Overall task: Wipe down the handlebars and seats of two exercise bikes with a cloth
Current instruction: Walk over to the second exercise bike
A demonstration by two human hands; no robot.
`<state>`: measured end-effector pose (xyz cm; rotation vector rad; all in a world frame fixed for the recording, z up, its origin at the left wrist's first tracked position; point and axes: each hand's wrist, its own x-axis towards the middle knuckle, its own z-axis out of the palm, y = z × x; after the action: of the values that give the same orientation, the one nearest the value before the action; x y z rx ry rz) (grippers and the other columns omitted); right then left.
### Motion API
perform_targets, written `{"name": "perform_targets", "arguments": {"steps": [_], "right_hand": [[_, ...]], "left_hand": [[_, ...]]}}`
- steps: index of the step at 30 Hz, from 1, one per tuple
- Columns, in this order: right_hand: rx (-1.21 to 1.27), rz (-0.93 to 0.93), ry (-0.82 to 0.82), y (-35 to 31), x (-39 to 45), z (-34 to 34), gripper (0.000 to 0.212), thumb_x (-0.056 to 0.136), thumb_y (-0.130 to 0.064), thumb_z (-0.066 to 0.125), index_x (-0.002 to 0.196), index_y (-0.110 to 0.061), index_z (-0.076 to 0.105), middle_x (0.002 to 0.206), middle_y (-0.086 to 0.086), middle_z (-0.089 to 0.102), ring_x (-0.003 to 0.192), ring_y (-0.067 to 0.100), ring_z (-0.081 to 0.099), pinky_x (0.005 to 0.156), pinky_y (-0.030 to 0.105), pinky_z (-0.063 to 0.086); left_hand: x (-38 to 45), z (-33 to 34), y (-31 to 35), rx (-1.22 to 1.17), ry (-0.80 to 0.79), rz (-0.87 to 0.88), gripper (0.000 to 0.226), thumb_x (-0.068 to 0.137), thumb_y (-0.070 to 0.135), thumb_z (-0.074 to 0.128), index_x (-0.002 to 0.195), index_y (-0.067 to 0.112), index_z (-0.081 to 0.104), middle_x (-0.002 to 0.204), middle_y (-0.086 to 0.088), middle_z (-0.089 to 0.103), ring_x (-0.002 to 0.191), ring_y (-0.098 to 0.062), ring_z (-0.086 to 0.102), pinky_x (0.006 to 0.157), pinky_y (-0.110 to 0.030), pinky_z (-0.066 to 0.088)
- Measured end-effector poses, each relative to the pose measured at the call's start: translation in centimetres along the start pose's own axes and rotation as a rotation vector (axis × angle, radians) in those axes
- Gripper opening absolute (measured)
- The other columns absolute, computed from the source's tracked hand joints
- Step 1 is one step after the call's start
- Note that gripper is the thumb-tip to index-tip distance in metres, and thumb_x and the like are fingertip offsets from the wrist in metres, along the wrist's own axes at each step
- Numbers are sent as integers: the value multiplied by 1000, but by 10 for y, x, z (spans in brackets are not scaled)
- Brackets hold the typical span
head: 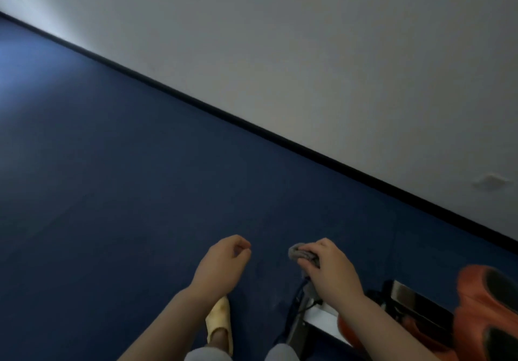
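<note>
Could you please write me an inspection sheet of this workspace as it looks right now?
Surface: dark blue carpeted floor, bare where visible.
Job's things: small grey crumpled cloth, gripped in the right hand; orange and black exercise bike part at lower right, with a silver metal frame; no handlebars or seat identifiable.
Clutter: nothing seen.
Grippers: left hand loosely curled, holding nothing; right hand gripping the cloth.
Cables: thin dark cable beside the metal frame, below the right hand.
Surroundings: plain white wall with black skirting strip; pale yellow slipper on a foot.
</note>
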<state>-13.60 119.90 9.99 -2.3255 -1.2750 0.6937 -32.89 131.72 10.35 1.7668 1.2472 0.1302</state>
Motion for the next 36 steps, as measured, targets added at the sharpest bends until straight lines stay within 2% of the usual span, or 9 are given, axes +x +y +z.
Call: {"name": "perform_targets", "arguments": {"steps": [5,10,14,19,24,27,32,36], "right_hand": [[46,146,99,-24,65,-7,21,90,-36,60,109,-29,65,95,-18,46,81,-1,50,64,16,38],[65,271,212,-28,100,-35,21,89,-35,61,109,-28,65,96,-13,48,82,7,52,68,24,42],[76,415,319,-1,119,-62,22,90,-36,60,110,-28,65,96,-13,48,80,6,51,64,21,39],[140,558,366,41,148,-83,23,90,-35,60,111,-26,64,99,-11,49,84,8,53,69,25,45],[186,628,380,92,183,-118,20,90,-37,60,109,-31,63,94,-17,46,79,1,51,65,20,42],[200,665,404,126,200,-150,19,89,-39,59,108,-37,62,94,-19,46,81,-1,51,70,20,46],[238,750,468,171,232,-199,20,92,-35,58,110,-31,63,98,-14,48,85,3,52,74,21,46],[276,795,505,197,253,-220,19,90,-37,60,108,-34,63,95,-19,47,81,-3,51,71,17,42]], "left_hand": [[93,-48,24,142,-101,78,21,91,33,50,107,28,63,106,12,64,97,-8,61,86,-32,52],[169,-53,64,270,-245,121,22,91,30,48,106,24,64,106,7,64,96,-14,62,86,-37,53],[214,-26,104,303,-334,206,20,90,31,49,103,27,63,105,9,65,95,-11,61,85,-34,52],[266,20,155,387,-493,276,20,91,32,48,105,29,61,106,10,64,97,-10,60,89,-36,52],[324,66,217,425,-542,346,20,92,32,48,105,28,62,105,11,64,94,-7,60,85,-32,53],[359,90,257,451,-552,397,15,93,32,49,101,31,61,105,13,63,92,-3,58,83,-26,51],[411,128,318,467,-581,449,15,93,29,51,103,28,62,103,10,64,93,-8,61,82,-28,51],[452,162,351,482,-646,451,8,92,29,53,94,33,60,101,10,65,89,-6,61,80,-25,48]]}}
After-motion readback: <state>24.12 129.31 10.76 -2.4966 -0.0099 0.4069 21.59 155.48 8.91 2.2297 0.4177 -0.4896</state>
